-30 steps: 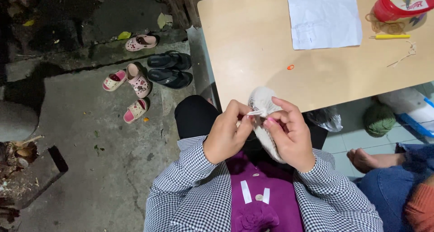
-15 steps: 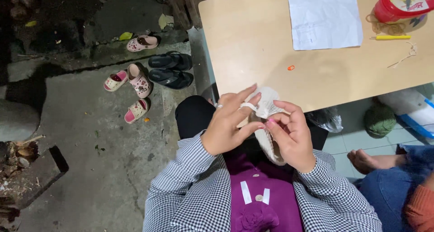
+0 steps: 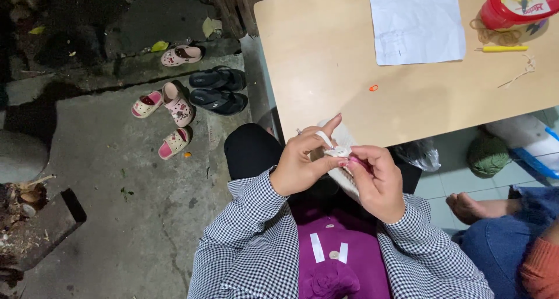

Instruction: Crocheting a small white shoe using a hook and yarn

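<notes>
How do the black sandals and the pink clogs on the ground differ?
The black sandals are larger, open-strapped and lie neatly paired side by side. The pink clogs are smaller, closed-toed with holes, and lie scattered, pointing different ways. Both sit on the concrete floor left of the table.

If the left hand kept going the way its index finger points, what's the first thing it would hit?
Probably the near edge of the wooden table. The left hand points its index finger up and right, past the white crocheted piece toward that edge; depth is unclear, so it might pass beneath.
</notes>
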